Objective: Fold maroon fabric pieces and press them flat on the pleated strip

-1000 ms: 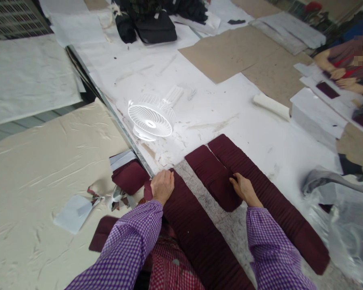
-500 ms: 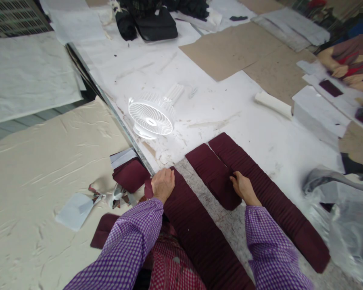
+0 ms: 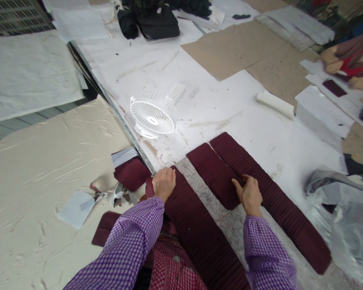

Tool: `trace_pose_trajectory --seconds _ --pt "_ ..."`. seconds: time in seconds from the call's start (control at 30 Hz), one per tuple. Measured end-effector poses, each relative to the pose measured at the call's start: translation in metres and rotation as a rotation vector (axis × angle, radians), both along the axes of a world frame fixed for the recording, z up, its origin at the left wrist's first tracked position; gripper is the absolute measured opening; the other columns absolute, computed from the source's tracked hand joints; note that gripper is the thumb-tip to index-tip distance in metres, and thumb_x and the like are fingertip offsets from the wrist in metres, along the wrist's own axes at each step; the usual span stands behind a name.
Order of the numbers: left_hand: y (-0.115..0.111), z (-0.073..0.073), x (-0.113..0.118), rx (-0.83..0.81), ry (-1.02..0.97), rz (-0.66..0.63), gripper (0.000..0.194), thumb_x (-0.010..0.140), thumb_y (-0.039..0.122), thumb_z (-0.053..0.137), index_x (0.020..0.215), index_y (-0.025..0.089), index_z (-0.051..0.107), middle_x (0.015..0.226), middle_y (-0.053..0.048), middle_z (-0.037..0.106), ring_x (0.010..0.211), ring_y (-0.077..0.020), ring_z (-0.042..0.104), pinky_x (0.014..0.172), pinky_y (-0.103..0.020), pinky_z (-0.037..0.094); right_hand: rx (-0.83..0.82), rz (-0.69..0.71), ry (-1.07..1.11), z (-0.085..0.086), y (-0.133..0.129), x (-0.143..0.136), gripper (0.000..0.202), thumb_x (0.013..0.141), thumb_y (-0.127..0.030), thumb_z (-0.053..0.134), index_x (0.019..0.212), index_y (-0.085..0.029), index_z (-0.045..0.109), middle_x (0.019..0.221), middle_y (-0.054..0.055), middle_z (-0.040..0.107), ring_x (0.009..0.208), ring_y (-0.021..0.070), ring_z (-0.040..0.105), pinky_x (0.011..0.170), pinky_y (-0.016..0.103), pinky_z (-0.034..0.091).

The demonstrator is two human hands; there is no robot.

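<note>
Three rows of overlapping maroon fabric pieces lie in front of me. My left hand [image 3: 164, 183] is closed at the far end of the left row [image 3: 199, 225], its fingers curled over the cloth. A maroon fabric piece [image 3: 149, 187] pokes out on its left side. Over the near end of the short middle row [image 3: 213, 175] is my right hand [image 3: 250, 195], thumb and forefinger apart, with nothing visible between them. The long right row [image 3: 278, 201] runs just beyond that hand. The undersides of both hands are hidden.
A white fan [image 3: 153, 117] stands on the white-covered table. Left of it are a maroon stack [image 3: 132, 174], a pale card [image 3: 76, 209] and cream cloth [image 3: 48, 169]. Clear plastic [image 3: 351, 225] lies at right. Another person's hands [image 3: 361, 83] rest at upper right.
My right hand has shifted slightly right and turned, its thumb and forefinger lifting off the middle row's edge. My left hand stays at the left row's end.
</note>
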State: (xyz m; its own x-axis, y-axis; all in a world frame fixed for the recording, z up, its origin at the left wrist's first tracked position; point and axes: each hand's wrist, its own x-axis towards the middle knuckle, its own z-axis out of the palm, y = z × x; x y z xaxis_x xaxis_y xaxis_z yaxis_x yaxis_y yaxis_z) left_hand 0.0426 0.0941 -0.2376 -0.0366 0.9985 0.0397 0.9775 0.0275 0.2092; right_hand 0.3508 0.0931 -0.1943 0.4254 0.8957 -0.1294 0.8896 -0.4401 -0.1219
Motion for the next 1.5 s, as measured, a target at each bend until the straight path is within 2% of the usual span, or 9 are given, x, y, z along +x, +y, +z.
trace_pose_trajectory --seconds 0.23,0.33,0.43,0.53,0.83,0.97,1.17,1.37,1.5 --pt "0.000 -0.001 -0.001 -0.005 -0.014 -0.001 0.028 0.093 0.034 0.036 0.081 0.017 0.055 0.077 -0.002 0.056 0.075 -0.0171 0.051 0.072 -0.033 0.039 0.099 -0.048 0.111 -0.012 -0.036 0.030 0.043 0.084 -0.045 0.055 0.110 -0.011 0.056 0.095 0.009 0.065 0.078 0.0188 0.061 0.074 0.036 0.048" --pt "-0.001 -0.001 -0.001 0.001 -0.007 -0.003 0.029 0.094 0.034 0.035 0.080 0.018 0.054 0.077 -0.002 0.056 0.074 -0.0170 0.051 0.072 -0.032 0.039 0.159 -0.009 0.064 -0.007 -0.043 0.025 0.046 0.085 -0.044 0.050 0.113 -0.008 0.057 0.099 0.016 0.062 0.088 0.0268 0.059 0.079 0.043 0.046" --pt "-0.001 0.000 -0.001 0.013 0.008 -0.006 0.030 0.094 0.034 0.034 0.079 0.018 0.054 0.076 -0.002 0.056 0.074 -0.0170 0.051 0.071 -0.032 0.039 0.170 0.146 0.057 0.000 -0.030 0.014 0.043 0.087 -0.041 0.048 0.115 -0.011 0.059 0.107 0.017 0.057 0.102 0.0296 0.053 0.089 0.043 0.042" --pt "-0.001 0.000 0.000 0.031 0.025 -0.007 0.030 0.094 0.034 0.033 0.078 0.018 0.054 0.076 -0.003 0.056 0.073 -0.0171 0.051 0.070 -0.032 0.038 0.100 0.366 0.115 0.003 0.000 0.008 0.034 0.089 -0.033 0.048 0.117 -0.019 0.060 0.104 0.009 0.058 0.098 0.0225 0.055 0.086 0.033 0.045" --pt "0.000 -0.001 0.001 0.067 0.044 -0.010 0.028 0.093 0.033 0.037 0.076 0.018 0.053 0.073 -0.001 0.055 0.070 -0.0153 0.050 0.067 -0.030 0.039 -0.111 0.790 0.087 0.006 0.062 0.012 0.017 0.086 -0.023 0.058 0.101 -0.019 0.064 0.098 0.005 0.057 0.091 0.0199 0.054 0.077 0.036 0.047" --pt "0.000 0.000 0.001 0.074 0.043 -0.006 0.027 0.093 0.033 0.039 0.076 0.018 0.053 0.073 -0.001 0.055 0.070 -0.0148 0.050 0.067 -0.030 0.039 -0.147 0.873 0.079 0.005 0.068 0.015 0.008 0.086 -0.024 0.058 0.088 -0.018 0.064 0.092 0.004 0.057 0.086 0.0175 0.054 0.076 0.034 0.047" --pt "-0.001 -0.001 0.000 0.086 0.051 -0.009 0.026 0.092 0.034 0.040 0.075 0.018 0.052 0.072 0.001 0.054 0.069 -0.0141 0.050 0.067 -0.030 0.040 -0.129 0.909 0.076 0.001 0.069 0.019 0.019 0.086 -0.023 0.058 0.104 -0.019 0.061 0.097 0.006 0.056 0.090 0.0194 0.055 0.077 0.035 0.047" --pt "0.000 -0.003 0.000 0.098 0.049 -0.009 0.025 0.092 0.033 0.041 0.075 0.018 0.052 0.071 0.001 0.053 0.068 -0.0138 0.050 0.066 -0.030 0.040 -0.140 0.936 0.070 0.000 0.072 0.020 0.008 0.086 -0.023 0.058 0.088 -0.018 0.062 0.091 0.003 0.056 0.083 0.0164 0.053 0.074 0.033 0.046" --pt "0.000 -0.003 0.000 0.097 0.047 -0.008 0.025 0.092 0.033 0.041 0.075 0.018 0.052 0.072 0.001 0.053 0.069 -0.0139 0.050 0.067 -0.030 0.040 -0.133 0.969 0.067 0.001 0.072 0.018 0.012 0.086 -0.022 0.057 0.097 -0.018 0.062 0.095 0.004 0.057 0.086 0.0172 0.054 0.075 0.033 0.046"
